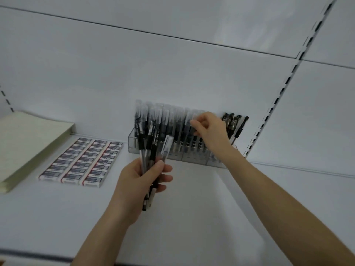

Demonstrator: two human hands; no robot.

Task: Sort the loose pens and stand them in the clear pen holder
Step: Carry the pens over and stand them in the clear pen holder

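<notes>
A clear pen holder (132, 143) stands against the shelf's back wall, filled with several upright clear-capped pens (169, 120); a few black pens (233, 120) stand at its right end. My left hand (136, 181) grips a bundle of loose pens (151, 148), black and clear, fanned upward in front of the holder. My right hand (210, 129) reaches over the holder's right half, with its fingertips pinched on the cap of one standing pen (187, 118).
Rows of boxed erasers (82, 162) lie flat on the white shelf to the left. A stack of pale paper pads (25, 144) sits at the far left. A slotted upright rail (278, 98) runs up the back wall on the right.
</notes>
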